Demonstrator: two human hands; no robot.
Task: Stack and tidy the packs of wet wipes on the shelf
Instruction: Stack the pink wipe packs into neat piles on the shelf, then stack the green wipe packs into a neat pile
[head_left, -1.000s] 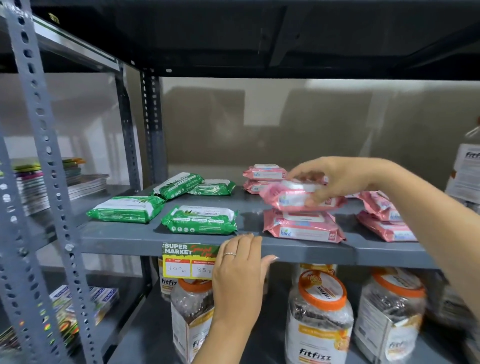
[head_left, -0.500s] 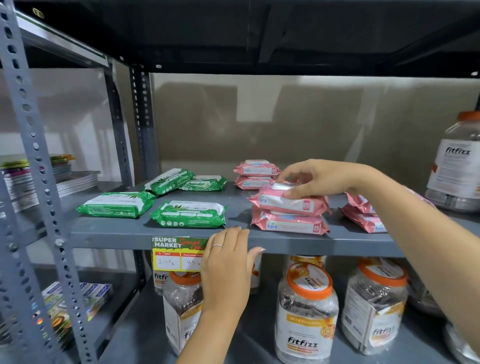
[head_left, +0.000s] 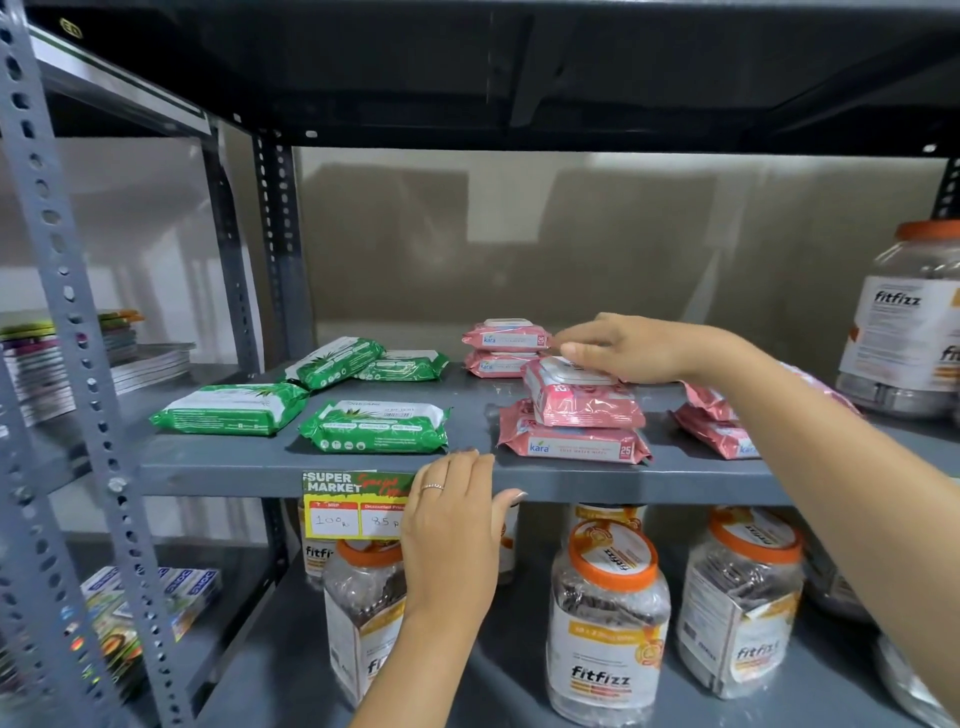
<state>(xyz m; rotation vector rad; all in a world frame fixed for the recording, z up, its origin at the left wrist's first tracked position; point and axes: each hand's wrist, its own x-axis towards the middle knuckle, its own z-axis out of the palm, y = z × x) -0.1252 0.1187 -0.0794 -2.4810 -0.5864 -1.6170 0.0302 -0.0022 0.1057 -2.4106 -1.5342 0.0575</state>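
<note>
On the grey shelf (head_left: 234, 473) lie several green wet-wipe packs (head_left: 376, 426), single and unstacked, on the left. Pink packs stand in stacks of two: one at the back (head_left: 506, 335), one at the front, and one on the right (head_left: 717, 431) partly hidden by my right arm. The front stack's top pink pack (head_left: 582, 397) sits askew on the lower pack (head_left: 571, 447). My right hand (head_left: 634, 348) rests its thumb and fingertips on that top pack's lid, fingers loose. My left hand (head_left: 452, 525) lies against the shelf's front edge, holding nothing.
A yellow price tag (head_left: 337, 506) hangs on the shelf edge beside my left hand. Orange-lidded jars (head_left: 608, 613) fill the shelf below, and one more jar (head_left: 914, 322) stands at the far right. A perforated grey post (head_left: 67, 312) rises at left, with stacked books (head_left: 41, 364) behind it.
My right hand carried the pink pack down onto the front pack, then loosened its grip; the pack now lies turned at an angle. My left hand stayed on the shelf edge.
</note>
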